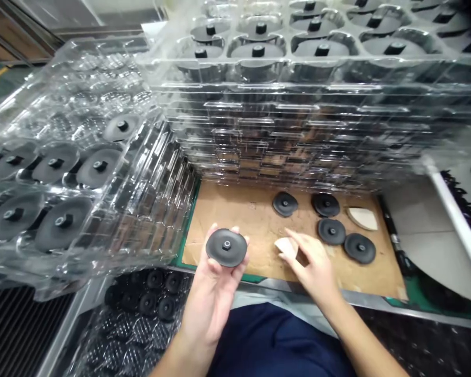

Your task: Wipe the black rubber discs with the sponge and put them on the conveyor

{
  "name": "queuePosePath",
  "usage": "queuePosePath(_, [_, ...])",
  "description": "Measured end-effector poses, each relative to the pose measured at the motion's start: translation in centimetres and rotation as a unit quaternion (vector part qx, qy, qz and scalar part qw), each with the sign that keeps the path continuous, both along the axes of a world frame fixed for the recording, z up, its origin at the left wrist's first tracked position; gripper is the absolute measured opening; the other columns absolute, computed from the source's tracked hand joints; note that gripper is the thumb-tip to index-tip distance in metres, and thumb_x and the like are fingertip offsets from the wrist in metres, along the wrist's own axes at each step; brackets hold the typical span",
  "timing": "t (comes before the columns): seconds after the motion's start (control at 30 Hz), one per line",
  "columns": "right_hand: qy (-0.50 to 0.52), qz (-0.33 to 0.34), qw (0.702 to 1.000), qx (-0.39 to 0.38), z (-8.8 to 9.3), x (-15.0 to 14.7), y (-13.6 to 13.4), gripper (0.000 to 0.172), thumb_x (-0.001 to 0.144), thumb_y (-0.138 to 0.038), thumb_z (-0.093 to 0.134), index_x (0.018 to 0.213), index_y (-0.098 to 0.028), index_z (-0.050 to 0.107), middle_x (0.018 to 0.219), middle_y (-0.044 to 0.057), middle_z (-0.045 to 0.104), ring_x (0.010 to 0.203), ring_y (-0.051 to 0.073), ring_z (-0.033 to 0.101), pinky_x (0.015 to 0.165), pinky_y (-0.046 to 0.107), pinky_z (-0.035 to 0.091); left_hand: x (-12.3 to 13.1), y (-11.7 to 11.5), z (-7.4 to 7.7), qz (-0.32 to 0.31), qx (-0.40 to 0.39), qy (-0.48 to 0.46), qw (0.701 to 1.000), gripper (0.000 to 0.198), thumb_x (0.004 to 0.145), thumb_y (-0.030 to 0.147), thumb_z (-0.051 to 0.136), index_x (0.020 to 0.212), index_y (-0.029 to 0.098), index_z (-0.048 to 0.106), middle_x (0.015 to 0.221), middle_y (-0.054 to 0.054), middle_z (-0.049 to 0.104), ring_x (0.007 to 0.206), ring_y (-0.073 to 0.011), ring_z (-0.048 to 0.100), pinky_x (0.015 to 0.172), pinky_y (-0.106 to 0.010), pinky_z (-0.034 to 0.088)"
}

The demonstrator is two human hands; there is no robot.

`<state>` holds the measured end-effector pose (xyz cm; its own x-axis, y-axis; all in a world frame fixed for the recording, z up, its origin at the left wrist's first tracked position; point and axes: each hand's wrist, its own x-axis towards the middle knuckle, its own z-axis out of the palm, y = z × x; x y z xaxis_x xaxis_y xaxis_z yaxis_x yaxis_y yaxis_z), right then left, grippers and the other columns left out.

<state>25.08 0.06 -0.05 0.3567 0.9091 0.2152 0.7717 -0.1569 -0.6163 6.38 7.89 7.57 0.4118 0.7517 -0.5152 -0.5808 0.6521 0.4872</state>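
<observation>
My left hand (214, 293) is closed round the rim of a black disc with a short threaded stem (235, 254), its stem side facing up. In my right hand (314, 264) a small white wedge-shaped pad (286, 247) is pinched between thumb and fingers, a little to the right of the disc. Beyond and beside my right hand lie several more black discs of the same kind, such as one (284, 203) at the back and another (360, 248) at the right. A pale curved wedge (362, 218) rests near them.
Brown cardboard (255, 209) covers the bench. Behind it rises a tall stack of clear plastic trays (298, 120) with black discs in the top cups. Another clear tray stack (141, 204) stands at the left, partly filled. Below the bench edge sits a tray (129, 327) with dark parts.
</observation>
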Motion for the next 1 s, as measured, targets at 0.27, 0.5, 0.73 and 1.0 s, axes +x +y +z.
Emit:
queuePosePath(0.27, [0.071,0.094,0.984,0.135,9.6,-4.6,1.1,0.023,0.088,-0.019,0.056,0.106,-0.022,0.069,0.104,0.009,0.060,0.096,0.020,0.057,0.080,0.034,0.052,0.9,-1.3,1.2,-0.007,0.000,0.045,0.999,0.050,0.059,0.023,0.083,0.105,0.034,0.067,0.113,0.000,0.069,0.103,-0.0181,0.064,0.083,-0.022,0.054])
queuePosePath(0.5, [0.060,0.064,0.984,0.158,9.3,-4.9,0.1,0.024,0.086,-0.015,0.057,0.105,-0.021,0.070,0.100,0.010,0.058,0.093,0.021,0.055,0.078,0.037,0.050,1.2,-2.2,1.3,-0.002,0.021,0.028,0.999,0.049,0.056,0.024,0.085,0.101,0.033,0.068,0.109,0.002,0.071,0.101,-0.0170,0.066,0.082,-0.020,0.054])
queuePosePath(0.73, [0.056,0.060,0.984,0.157,9.6,-5.1,-0.7,0.024,0.085,-0.014,0.058,0.105,-0.020,0.071,0.101,0.010,0.057,0.094,0.021,0.053,0.081,0.039,0.049,1.4,-2.3,1.8,-0.004,0.044,0.038,0.998,0.050,0.052,0.023,0.086,0.099,0.032,0.069,0.108,0.000,0.073,0.101,-0.0164,0.066,0.083,-0.019,0.053])
queuePosePath(1.0, [0.071,0.103,0.976,0.180,9.4,-2.9,0.6,0.022,0.087,-0.015,0.057,0.103,-0.019,0.072,0.104,0.011,0.060,0.098,0.022,0.055,0.084,0.039,0.049,1.2,-2.5,2.2,-0.043,0.026,0.030,0.998,0.048,0.056,0.015,0.084,0.099,0.033,0.071,0.105,0.002,0.073,0.096,-0.0147,0.068,0.082,-0.021,0.055])
